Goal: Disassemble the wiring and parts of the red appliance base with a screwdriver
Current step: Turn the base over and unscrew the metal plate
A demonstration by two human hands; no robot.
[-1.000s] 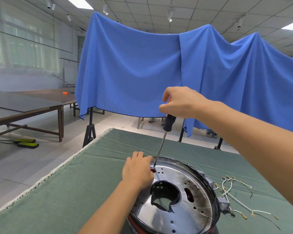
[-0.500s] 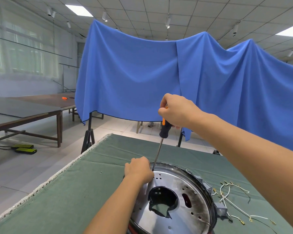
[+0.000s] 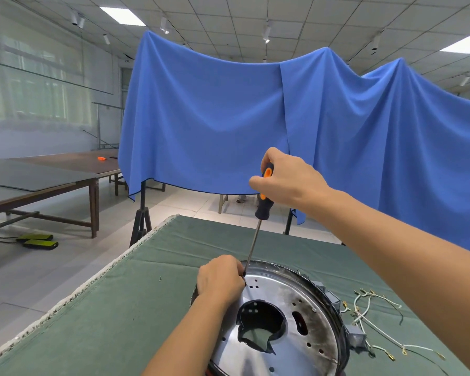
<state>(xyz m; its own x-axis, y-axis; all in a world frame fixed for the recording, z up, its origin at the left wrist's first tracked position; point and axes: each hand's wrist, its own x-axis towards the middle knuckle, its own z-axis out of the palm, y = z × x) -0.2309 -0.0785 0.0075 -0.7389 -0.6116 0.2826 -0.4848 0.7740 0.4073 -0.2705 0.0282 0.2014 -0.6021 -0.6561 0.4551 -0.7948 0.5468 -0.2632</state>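
The right hand [image 3: 285, 180] grips one black-and-orange screwdriver [image 3: 259, 215], almost upright, its tip at the far-left rim of the single round metal appliance base [image 3: 291, 318]. The left hand [image 3: 220, 279], fingers curled, rests on that rim beside the tip; whether it pinches something, one cannot tell. Several loose white wires [image 3: 375, 321] lie right of the base on the green table cloth [image 3: 120, 308].

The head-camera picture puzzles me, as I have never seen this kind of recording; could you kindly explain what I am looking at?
It is filmed from a camera worn on a person's head, looking down at their own bare hands. The right hand grips a screwdriver with a black and orange handle, its tip down at the shiny metal appliance base. The left hand rests curled on the base's rim beside the tip. The base lies on a green cloth-covered table; loose white wires lie to its right.
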